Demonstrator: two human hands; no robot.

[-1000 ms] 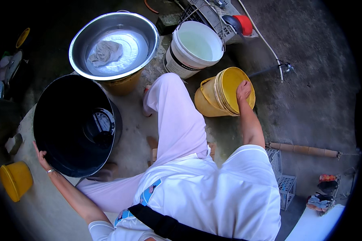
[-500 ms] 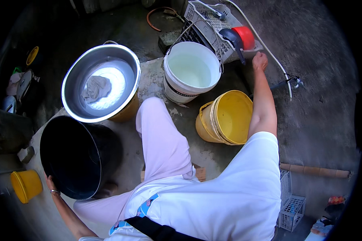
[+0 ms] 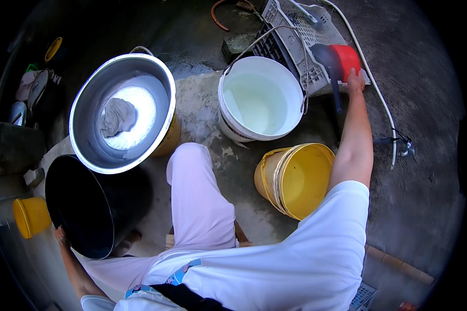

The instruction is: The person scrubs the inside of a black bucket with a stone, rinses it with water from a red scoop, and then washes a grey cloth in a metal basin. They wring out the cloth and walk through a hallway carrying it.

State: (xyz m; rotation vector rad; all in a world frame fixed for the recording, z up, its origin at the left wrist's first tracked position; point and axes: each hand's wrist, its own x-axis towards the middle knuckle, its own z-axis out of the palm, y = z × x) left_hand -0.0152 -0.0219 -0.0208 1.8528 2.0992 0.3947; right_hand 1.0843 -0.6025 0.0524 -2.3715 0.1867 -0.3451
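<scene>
My left hand (image 3: 60, 234) grips the rim of a large black bucket (image 3: 112, 207), which lies tilted with its mouth facing left. On the right, my arm is stretched far forward. My right hand (image 3: 355, 82) is closed at the near edge of a red rounded plastic vessel (image 3: 345, 58); its fingertips are partly hidden. Against that vessel rests a dark dipper (image 3: 325, 56), its handle pointing toward me. Both lie on an upturned grey plastic crate (image 3: 316, 32). Below my right forearm, a yellow bucket (image 3: 306, 181) leans with its mouth toward the right.
A metal basin (image 3: 83, 132) holding water and a grey cloth (image 3: 117, 117) sits on a yellowish bucket (image 3: 169, 137). A white bucket (image 3: 233, 124) of water stands ahead of me. A pale hose (image 3: 371, 72) runs beside the crate toward a tap (image 3: 409, 147). Far left is a small yellow bucket (image 3: 32, 216).
My right hand has moved from just beside the crate's corner onto the red vessel. My left hand keeps its hold on the black bucket. The whole view has shifted slightly.
</scene>
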